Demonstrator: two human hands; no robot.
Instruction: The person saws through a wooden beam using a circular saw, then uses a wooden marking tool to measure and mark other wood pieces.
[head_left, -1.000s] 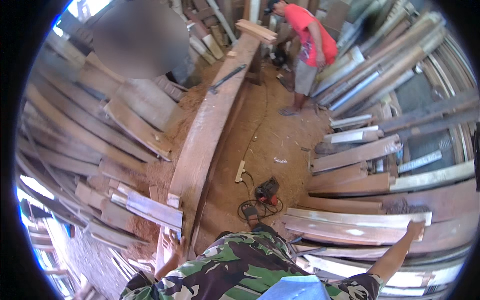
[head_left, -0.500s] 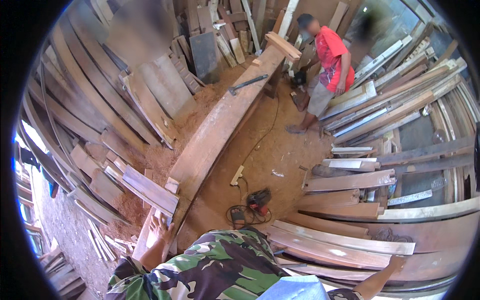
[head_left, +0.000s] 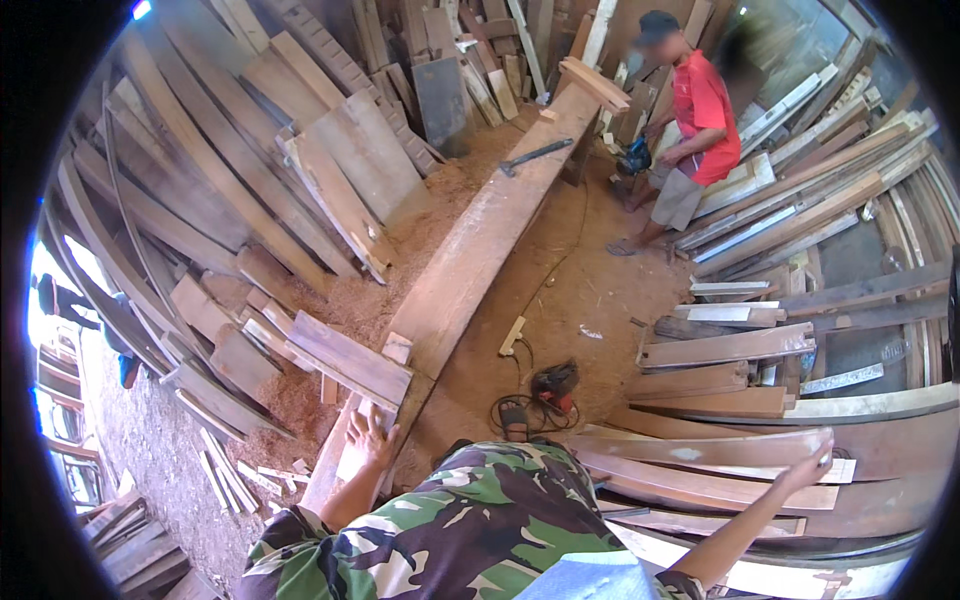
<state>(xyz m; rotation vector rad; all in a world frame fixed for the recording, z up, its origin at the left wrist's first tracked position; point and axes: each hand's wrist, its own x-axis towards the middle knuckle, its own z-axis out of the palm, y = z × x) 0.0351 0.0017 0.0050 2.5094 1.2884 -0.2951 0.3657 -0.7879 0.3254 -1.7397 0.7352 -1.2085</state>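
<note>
Well apart, hands (head_left: 370, 437) (head_left: 806, 468) (right with plank (head_left: 725, 450)).

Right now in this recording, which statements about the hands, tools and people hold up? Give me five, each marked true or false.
1. The right hand grips the end of a board. True.
2. A hammer lies on the long plank. True.
3. The left hand is lifting a saw. False: the left hand rests on wood, fingers spread.
4. The black and red power tool sits on the long plank. False: the power tool is on the floor.
5. The other person wears green. False: the shirt is red.
</note>
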